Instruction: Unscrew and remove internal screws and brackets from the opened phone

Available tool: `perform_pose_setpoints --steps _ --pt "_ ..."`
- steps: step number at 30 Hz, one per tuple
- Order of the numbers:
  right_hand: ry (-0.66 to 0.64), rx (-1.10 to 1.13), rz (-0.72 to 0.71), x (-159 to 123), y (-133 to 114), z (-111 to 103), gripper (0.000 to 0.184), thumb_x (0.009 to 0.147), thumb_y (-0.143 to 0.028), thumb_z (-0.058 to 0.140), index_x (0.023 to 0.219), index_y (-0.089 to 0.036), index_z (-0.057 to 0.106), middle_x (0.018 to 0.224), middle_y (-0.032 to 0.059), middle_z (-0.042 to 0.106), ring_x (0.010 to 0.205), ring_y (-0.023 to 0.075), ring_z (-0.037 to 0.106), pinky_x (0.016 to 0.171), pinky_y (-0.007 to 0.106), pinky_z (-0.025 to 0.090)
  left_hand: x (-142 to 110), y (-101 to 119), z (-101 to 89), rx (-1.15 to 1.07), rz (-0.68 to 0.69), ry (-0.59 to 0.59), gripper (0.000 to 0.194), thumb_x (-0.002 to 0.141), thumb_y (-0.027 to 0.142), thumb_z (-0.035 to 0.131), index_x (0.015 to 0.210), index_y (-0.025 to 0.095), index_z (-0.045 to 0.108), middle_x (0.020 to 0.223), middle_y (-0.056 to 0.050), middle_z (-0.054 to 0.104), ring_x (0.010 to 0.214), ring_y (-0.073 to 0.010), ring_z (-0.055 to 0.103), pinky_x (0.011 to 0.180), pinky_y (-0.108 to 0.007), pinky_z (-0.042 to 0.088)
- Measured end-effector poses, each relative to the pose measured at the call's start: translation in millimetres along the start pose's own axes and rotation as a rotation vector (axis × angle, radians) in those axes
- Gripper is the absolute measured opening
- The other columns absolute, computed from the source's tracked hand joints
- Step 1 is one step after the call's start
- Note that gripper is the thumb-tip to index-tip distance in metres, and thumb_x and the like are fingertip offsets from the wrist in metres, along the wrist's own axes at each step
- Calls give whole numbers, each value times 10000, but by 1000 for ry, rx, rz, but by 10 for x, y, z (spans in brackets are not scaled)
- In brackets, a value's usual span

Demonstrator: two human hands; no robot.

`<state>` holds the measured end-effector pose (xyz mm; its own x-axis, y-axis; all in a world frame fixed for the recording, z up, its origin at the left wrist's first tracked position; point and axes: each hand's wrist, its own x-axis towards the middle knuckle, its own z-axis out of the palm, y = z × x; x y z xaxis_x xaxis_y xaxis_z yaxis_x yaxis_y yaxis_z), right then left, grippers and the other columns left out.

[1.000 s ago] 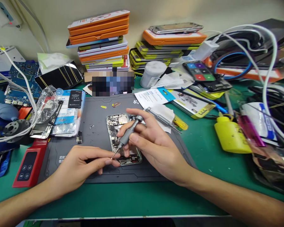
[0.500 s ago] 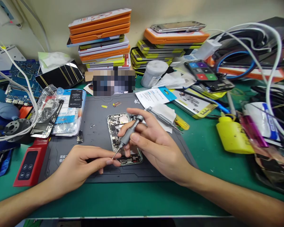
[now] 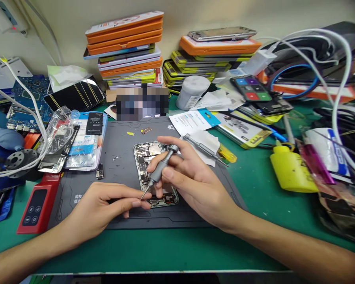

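Observation:
An opened phone (image 3: 142, 169) with its inner parts bare lies on the grey work mat (image 3: 118, 130), partly covered by both hands. My right hand (image 3: 199, 179) grips a grey precision screwdriver (image 3: 159, 171), which slants down to the left. Its tip meets the fingertips of my left hand (image 3: 109, 205), over the phone's lower left corner. The left thumb and fingers are pinched together at that tip; whatever they hold there is too small to make out. Left of the phone, a small metal bracket (image 3: 115, 158) and a small dark phone part (image 3: 99, 172) lie on the mat.
A second screwdriver (image 3: 202, 146) rests on white tissue right of the phone. To the left are a black battery (image 3: 94, 123) on packaging and a red device (image 3: 37, 207). Stacked orange boxes (image 3: 124, 37) stand behind; a yellow bottle (image 3: 292, 169) and white cables (image 3: 346, 71) are at right.

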<state>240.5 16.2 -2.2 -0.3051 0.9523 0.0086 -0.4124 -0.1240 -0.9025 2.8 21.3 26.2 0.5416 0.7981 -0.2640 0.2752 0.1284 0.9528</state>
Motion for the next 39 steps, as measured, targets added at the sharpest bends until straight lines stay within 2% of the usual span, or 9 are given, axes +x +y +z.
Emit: perform_pose_setpoints --steps 6,12,27,33,39 --pt "-5 5 -12 -1 -7 11 495 1031 -377 734 1448 -337 471 1078 20 725 734 140 691 723 319 645 18 -6 5 -21 4 5 215 968 233 741 1112 279 894 977 -50 876 628 -99 639 596 -167 546" --pt "-18 22 -14 4 13 -7 465 1050 -325 710 1458 -334 487 1078 13 728 756 128 701 737 290 641 1 -6 1 -17 2 1 217 973 226 737 1117 275 892 980 -54 876 627 -97 642 613 -163 559" --pt "-30 70 -3 -4 32 -10 439 1052 -301 717 1443 -345 523 1070 -5 739 766 106 716 751 250 632 -5 -37 -4 -16 54 -18 251 982 205 751 1138 356 878 997 3 877 659 -70 671 665 -119 584" --pt "-6 106 25 17 8 -36 425 1055 -277 702 1438 -344 530 1068 -13 750 756 99 736 745 228 641 5 -27 2 -46 66 -13 275 981 167 731 1141 334 879 991 -8 876 646 -69 672 627 -116 573" --pt "55 151 70 60 -47 -38 425 1034 -232 695 1412 -306 516 1036 -7 753 731 107 725 685 228 633 -11 -42 5 5 62 -10 230 1006 228 714 1156 283 879 1012 -36 875 630 -77 668 616 -140 582"
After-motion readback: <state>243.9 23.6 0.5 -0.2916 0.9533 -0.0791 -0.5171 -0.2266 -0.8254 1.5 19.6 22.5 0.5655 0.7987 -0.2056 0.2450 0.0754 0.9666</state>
